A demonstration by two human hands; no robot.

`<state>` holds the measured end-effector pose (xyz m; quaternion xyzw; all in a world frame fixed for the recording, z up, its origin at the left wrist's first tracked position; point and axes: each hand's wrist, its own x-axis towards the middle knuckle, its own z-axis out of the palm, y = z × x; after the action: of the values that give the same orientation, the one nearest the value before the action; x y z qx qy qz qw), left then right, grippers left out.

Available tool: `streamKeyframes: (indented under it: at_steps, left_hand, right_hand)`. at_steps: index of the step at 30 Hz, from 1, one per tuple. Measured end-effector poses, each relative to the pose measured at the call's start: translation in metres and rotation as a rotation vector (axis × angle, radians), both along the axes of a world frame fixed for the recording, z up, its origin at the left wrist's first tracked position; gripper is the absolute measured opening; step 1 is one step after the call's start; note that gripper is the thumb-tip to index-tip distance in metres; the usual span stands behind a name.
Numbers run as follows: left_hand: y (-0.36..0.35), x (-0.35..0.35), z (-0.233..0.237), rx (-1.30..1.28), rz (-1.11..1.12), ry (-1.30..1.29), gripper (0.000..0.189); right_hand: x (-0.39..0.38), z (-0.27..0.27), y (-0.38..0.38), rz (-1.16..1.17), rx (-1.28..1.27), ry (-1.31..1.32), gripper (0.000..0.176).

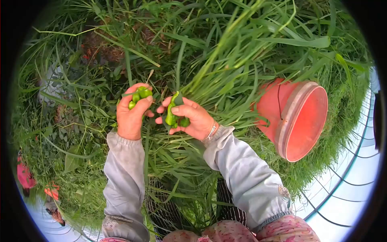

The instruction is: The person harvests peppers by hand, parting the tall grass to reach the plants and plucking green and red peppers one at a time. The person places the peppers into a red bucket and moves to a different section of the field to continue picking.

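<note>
Several small green peppers [141, 94] sit in my left hand [133, 111], whose fingers and thumb are closed round them. Just to the right, my right hand [192, 117] holds a longer, wrinkled green pepper [172, 109] under its thumb. Another green pepper and a leaf show against that palm. The two hands are close together but apart, above tall grass and leafy plants [88, 117]. Grey sleeves [125, 169] cover both forearms, and a bracelet [212, 130] circles the right wrist.
A red bucket [271, 103] lies tilted on the grass at the right, its mouth facing right. Long grass blades [225, 56] lean across the upper middle. Curved dark lines cross a pale sheet [342, 181] at the lower right. A pink object [25, 175] is at the far left.
</note>
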<state>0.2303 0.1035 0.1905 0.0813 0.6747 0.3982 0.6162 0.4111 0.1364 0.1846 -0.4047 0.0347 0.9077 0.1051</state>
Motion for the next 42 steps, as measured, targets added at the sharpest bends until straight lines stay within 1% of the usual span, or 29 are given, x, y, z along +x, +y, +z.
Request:
streamKeyframes:
  at_steps: [3,5,7,9,10,12,13,14,16,18,19,20,21,24,25,26,27,30,31,32,34,35,36,37,38,39,40,41,42]
  left_hand:
    - [0.021,0.051,0.076,0.098,-0.057,-0.2,0.032]
    - [0.023,0.101,0.095,0.275,-0.238,-0.211,0.03]
    - [0.035,0.161,0.119,0.348,-0.213,-0.301,0.029]
    - [0.045,0.224,0.135,0.453,-0.336,-0.258,0.046]
    - [0.052,0.247,0.146,0.506,-0.407,-0.179,0.054]
    - [0.049,0.302,0.154,0.454,-0.404,-0.297,0.07]
    - [0.052,0.318,0.151,0.416,-0.498,-0.308,0.074]
    - [0.045,0.332,0.147,0.463,-0.43,-0.13,0.067]
    - [0.043,0.322,0.135,0.607,-0.398,-0.004,0.054]
    - [0.058,0.231,0.121,0.8,-0.493,-0.121,0.044]
    - [0.061,0.186,0.113,0.818,-0.332,0.051,0.031]
    - [0.066,0.141,0.095,0.835,-0.255,0.327,0.023]
    - [0.062,0.105,0.074,0.687,-0.233,0.37,0.015]
    - [0.025,0.029,-0.013,0.18,-0.294,0.701,0.016]
    - [0.009,0.014,-0.04,0.002,-0.453,0.662,0.029]
    - [-0.013,0.013,-0.062,-0.028,-0.63,0.759,0.042]
    - [-0.039,0.021,-0.086,-0.025,-0.683,0.665,0.05]
    - [-0.081,0.059,-0.105,-0.005,-0.87,0.326,0.047]
    - [-0.122,0.083,-0.141,0.082,-1.053,0.355,0.049]
    - [-0.122,0.09,-0.125,0.089,-0.962,0.287,0.051]
    - [-0.106,0.09,-0.083,0.141,-1.069,0.309,0.052]
    - [-0.105,0.089,-0.066,0.183,-1.267,0.395,0.052]
    - [-0.107,0.092,-0.055,0.104,-0.944,0.288,0.05]
    - [-0.11,0.094,-0.051,0.08,-0.991,0.296,0.051]
    - [-0.114,0.095,-0.049,0.053,-1.037,0.305,0.052]
    - [-0.117,0.095,-0.047,0.019,-1.081,0.314,0.053]
    - [-0.114,0.092,-0.037,-0.019,-1.096,0.311,0.053]
    - [-0.117,0.093,-0.039,-0.001,-1.063,0.297,0.053]
    - [-0.12,0.093,-0.04,0.021,-1.035,0.277,0.054]
  right_hand:
    - [0.051,0.057,0.004,-0.077,0.087,0.041,0.028]
    - [0.107,0.102,0.004,-0.134,0.28,-0.061,0.025]
    - [0.172,0.145,0.006,-0.173,0.433,-0.245,0.024]
    - [0.231,0.181,0.009,-0.291,0.559,-0.529,0.026]
    - [0.264,0.194,0.006,-0.384,0.498,-0.689,0.026]
    - [0.337,0.196,0.0,-0.321,0.387,-0.752,0.043]
    - [0.332,0.191,0.005,-0.35,0.329,-0.875,0.043]
    - [0.335,0.182,0.008,-0.275,0.369,-0.977,0.043]
    - [0.356,0.155,0.008,-0.123,0.453,-1.181,0.044]
    - [0.365,0.134,-0.001,0.024,0.517,-1.39,0.045]
    - [0.339,0.134,0.006,-0.032,0.498,-1.575,0.04]
    - [0.333,0.132,0.007,-0.103,0.541,-1.607,0.036]
    - [0.327,0.13,0.007,-0.172,0.586,-1.637,0.032]
    - [0.266,0.156,0.022,-0.231,0.815,-1.245,0.026]
    - [0.217,0.164,0.028,-0.172,0.898,-1.134,0.024]
    - [0.161,0.166,0.032,-0.109,0.979,-1.018,0.022]
    - [0.116,0.165,0.03,-0.045,0.954,-0.831,0.021]
    - [0.013,0.121,0.04,0.447,0.977,-0.434,0.021]
    - [-0.018,0.086,0.032,0.44,1.075,-0.334,0.02]
    - [-0.044,0.058,0.031,0.621,1.048,-0.302,0.023]
    - [-0.082,-0.02,0.02,0.911,1.257,-0.408,0.028]
    - [-0.09,-0.053,0.015,1.082,1.287,-0.479,0.029]
    - [-0.089,-0.076,0.016,1.272,1.226,-0.511,0.032]
    - [-0.083,-0.095,0.011,1.46,1.153,-0.543,0.035]
    - [-0.061,-0.119,-0.007,1.514,1.326,-0.545,0.038]
    - [-0.04,-0.134,-0.019,1.564,1.5,-0.537,0.041]
    - [-0.039,-0.128,-0.018,1.817,1.358,-0.479,0.048]
    - [-0.029,-0.116,-0.021,1.975,1.375,-0.441,0.046]
    - [-0.018,-0.113,-0.029,1.944,1.303,-0.51,0.041]
